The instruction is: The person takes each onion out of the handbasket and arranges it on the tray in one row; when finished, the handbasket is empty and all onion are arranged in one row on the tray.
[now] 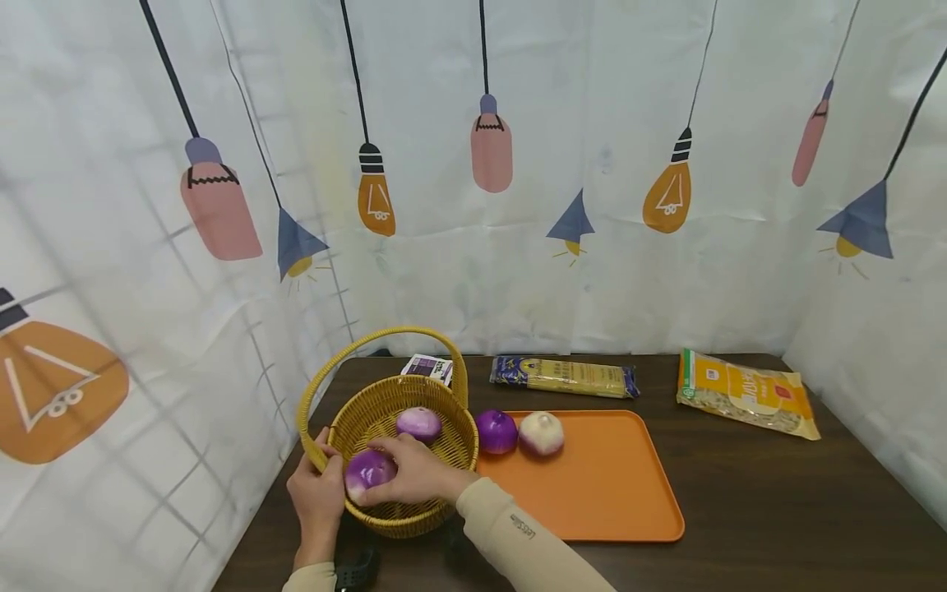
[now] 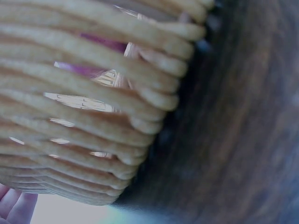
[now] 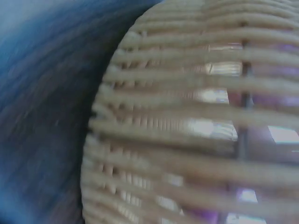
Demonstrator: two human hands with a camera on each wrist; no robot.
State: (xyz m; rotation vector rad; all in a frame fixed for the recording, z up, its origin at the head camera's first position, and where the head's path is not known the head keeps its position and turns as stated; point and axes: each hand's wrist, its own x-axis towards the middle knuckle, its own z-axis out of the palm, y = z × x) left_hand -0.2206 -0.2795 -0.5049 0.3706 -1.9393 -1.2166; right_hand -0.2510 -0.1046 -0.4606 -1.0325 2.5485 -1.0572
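Observation:
A yellow woven basket (image 1: pixel 414 526) with a tall arched handle stands at the left of the table. My left hand (image 1: pixel 318 493) grips its left side, where the handle meets the rim. Inside the basket, my right hand (image 1: pixel 418 473) holds a purple onion (image 1: pixel 368 473), thumb and fingers on either side of it. Farther back in the basket lies another onion (image 1: pixel 419 423). Both wrist views are filled mostly by the woven basket wall (image 2: pixel 84 107), with bits of purple showing through the gaps. A few left fingers (image 2: pixel 18 205) appear at the corner of the left wrist view.
Right of the basket lies an orange tray (image 1: pixel 592 493), bearing a purple onion (image 1: pixel 497 432) and a whitish onion (image 1: pixel 542 434). Behind are a noodle packet (image 1: pixel 565 376) and a small printed card (image 1: pixel 427 368). A yellow food bag (image 1: pixel 747 395) lies far right. Curtains surround the dark table (image 1: pixel 777 510).

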